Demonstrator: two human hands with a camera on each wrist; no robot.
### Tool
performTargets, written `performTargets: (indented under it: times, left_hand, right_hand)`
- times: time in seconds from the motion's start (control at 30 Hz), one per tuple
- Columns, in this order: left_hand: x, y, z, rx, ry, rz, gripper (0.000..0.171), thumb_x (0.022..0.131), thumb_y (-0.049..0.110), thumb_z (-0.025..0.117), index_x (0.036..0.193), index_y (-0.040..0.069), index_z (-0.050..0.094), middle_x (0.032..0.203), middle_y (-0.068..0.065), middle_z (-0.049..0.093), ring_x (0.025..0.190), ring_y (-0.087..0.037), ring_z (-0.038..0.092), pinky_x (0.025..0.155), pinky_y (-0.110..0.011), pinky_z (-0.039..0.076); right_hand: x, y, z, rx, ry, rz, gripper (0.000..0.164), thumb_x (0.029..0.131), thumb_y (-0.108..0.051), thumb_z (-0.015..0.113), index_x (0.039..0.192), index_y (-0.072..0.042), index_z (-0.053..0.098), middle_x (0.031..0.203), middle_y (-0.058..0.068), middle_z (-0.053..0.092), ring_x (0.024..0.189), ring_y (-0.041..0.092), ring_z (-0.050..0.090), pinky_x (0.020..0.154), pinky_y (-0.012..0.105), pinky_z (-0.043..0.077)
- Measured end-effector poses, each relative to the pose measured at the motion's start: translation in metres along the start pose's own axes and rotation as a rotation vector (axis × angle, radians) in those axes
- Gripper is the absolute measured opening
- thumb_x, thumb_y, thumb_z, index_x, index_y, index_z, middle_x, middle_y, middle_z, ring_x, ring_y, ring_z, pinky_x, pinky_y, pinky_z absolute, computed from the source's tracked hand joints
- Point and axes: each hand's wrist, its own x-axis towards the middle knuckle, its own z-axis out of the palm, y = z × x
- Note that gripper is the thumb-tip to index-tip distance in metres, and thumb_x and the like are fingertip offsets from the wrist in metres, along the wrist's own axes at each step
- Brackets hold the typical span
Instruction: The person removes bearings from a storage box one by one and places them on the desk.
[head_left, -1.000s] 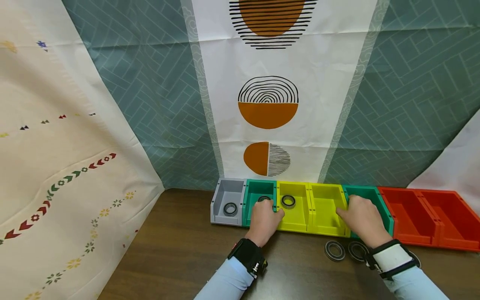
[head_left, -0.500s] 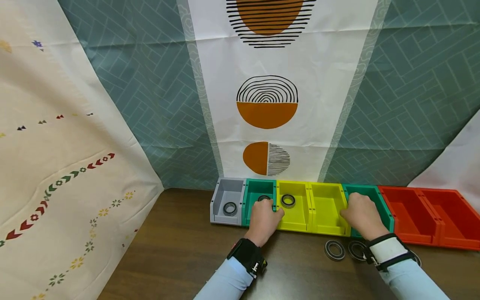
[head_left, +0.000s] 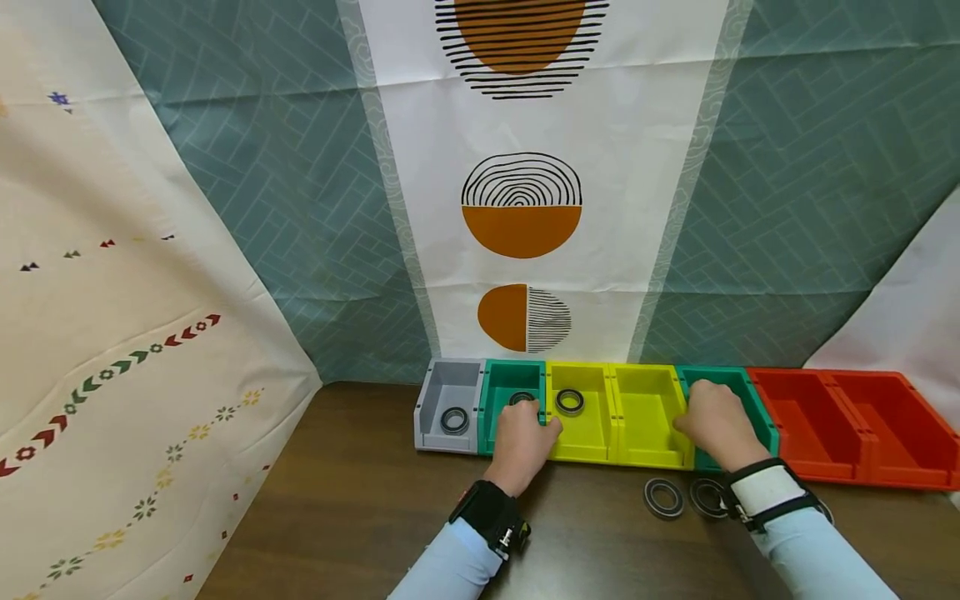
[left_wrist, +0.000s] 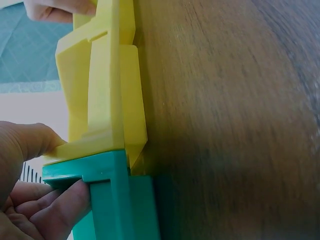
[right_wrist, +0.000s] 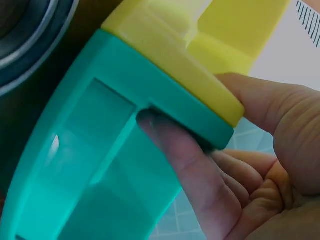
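Observation:
My left hand (head_left: pixel 519 450) pinches the adjoining side walls of the left green bin (left_wrist: pixel 102 170) and the yellow bin (left_wrist: pixel 100 85) beside it. The thumb lies on the yellow side, the fingers inside the green one. Likewise my right hand (head_left: pixel 720 425) grips the joined walls of the second yellow bin (right_wrist: pixel 165 55) and the right green bin (right_wrist: pixel 115 150), thumb on the yellow. One ball bearing (head_left: pixel 558 404) lies in the left yellow bin. Another bearing (head_left: pixel 512 399) in the left green bin is partly hidden behind my left hand.
A grey bin (head_left: pixel 423 417) with a bearing (head_left: pixel 444 422) ends the row at left; two red bins (head_left: pixel 862 479) end it at right. On the wooden table (head_left: pixel 337 500), bearings (head_left: pixel 649 499) lie before the bins, some partly hidden by the right wrist. Patterned cloths (head_left: pixel 360 250) hang behind.
The head view has turned slightly, so the scene sits a little further left. My right hand has shifted slightly on the bin walls; the left keeps its hold.

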Motion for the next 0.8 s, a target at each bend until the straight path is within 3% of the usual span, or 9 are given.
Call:
performTargets:
  times: [0.2, 0.3, 0.4, 0.47, 0.6, 0.7, 0.8]
  left_hand:
    - [0.002, 0.002, -0.004, 0.025, -0.037, -0.014, 0.033, 0.085, 0.031, 0.064, 0.103, 0.003, 0.064, 0.086, 0.0, 0.057, 0.063, -0.009, 0.05, 0.053, -0.019, 0.042]
    - [0.005, 0.007, -0.009, 0.038, -0.103, -0.034, 0.027, 0.086, 0.029, 0.064, 0.096, 0.004, 0.062, 0.078, 0.001, 0.056, 0.058, -0.008, 0.05, 0.051, -0.019, 0.042]
    - [0.007, 0.013, -0.013, 0.071, -0.093, -0.01, 0.023, 0.084, 0.026, 0.066, 0.091, 0.005, 0.061, 0.071, 0.001, 0.054, 0.055, -0.009, 0.05, 0.049, -0.02, 0.042]
    - [0.008, 0.018, -0.014, 0.118, -0.025, 0.041, 0.024, 0.084, 0.027, 0.067, 0.091, 0.005, 0.062, 0.073, 0.0, 0.055, 0.059, -0.01, 0.051, 0.052, -0.022, 0.043]
    - [0.008, 0.031, -0.008, 0.225, 0.122, 0.163, 0.04, 0.084, 0.032, 0.066, 0.11, 0.003, 0.062, 0.105, -0.007, 0.059, 0.095, -0.016, 0.054, 0.079, -0.027, 0.046]
    - [0.01, 0.04, 0.001, 0.31, 0.125, 0.258, 0.049, 0.087, 0.031, 0.062, 0.127, 0.003, 0.053, 0.133, -0.012, 0.045, 0.123, -0.023, 0.04, 0.097, -0.034, 0.034]
    - [0.013, 0.045, 0.011, 0.403, 0.064, 0.329, 0.05, 0.09, 0.026, 0.057, 0.134, 0.004, 0.046, 0.144, -0.015, 0.031, 0.132, -0.027, 0.028, 0.102, -0.035, 0.027]
  right_hand:
    - [0.002, -0.002, -0.002, 0.011, -0.047, 0.025, 0.028, 0.077, -0.015, 0.068, 0.084, 0.005, 0.049, 0.068, 0.011, 0.044, 0.059, 0.023, 0.047, 0.052, 0.03, 0.041]
    - [0.001, -0.004, -0.004, 0.005, -0.059, 0.03, 0.025, 0.077, -0.013, 0.067, 0.083, 0.005, 0.049, 0.068, 0.011, 0.044, 0.059, 0.023, 0.047, 0.052, 0.03, 0.042]
    - [0.0, -0.007, -0.004, -0.011, -0.065, 0.018, 0.022, 0.078, -0.011, 0.066, 0.082, 0.004, 0.05, 0.067, 0.01, 0.044, 0.058, 0.022, 0.047, 0.051, 0.029, 0.042]
    - [0.0, -0.008, -0.004, -0.034, -0.065, -0.007, 0.02, 0.078, -0.01, 0.065, 0.079, 0.003, 0.05, 0.065, 0.009, 0.042, 0.056, 0.022, 0.046, 0.051, 0.029, 0.041]
    - [0.001, -0.008, -0.004, -0.077, -0.068, -0.053, 0.018, 0.078, -0.01, 0.064, 0.075, 0.0, 0.049, 0.063, 0.006, 0.038, 0.054, 0.02, 0.045, 0.05, 0.028, 0.039]
    - [0.001, -0.008, -0.004, -0.09, -0.07, -0.055, 0.019, 0.078, -0.01, 0.064, 0.074, -0.001, 0.048, 0.062, 0.006, 0.037, 0.054, 0.02, 0.044, 0.049, 0.028, 0.039]
    - [0.001, -0.009, -0.004, -0.091, -0.076, -0.031, 0.019, 0.078, -0.01, 0.064, 0.075, 0.0, 0.049, 0.063, 0.007, 0.039, 0.055, 0.021, 0.045, 0.05, 0.028, 0.039]
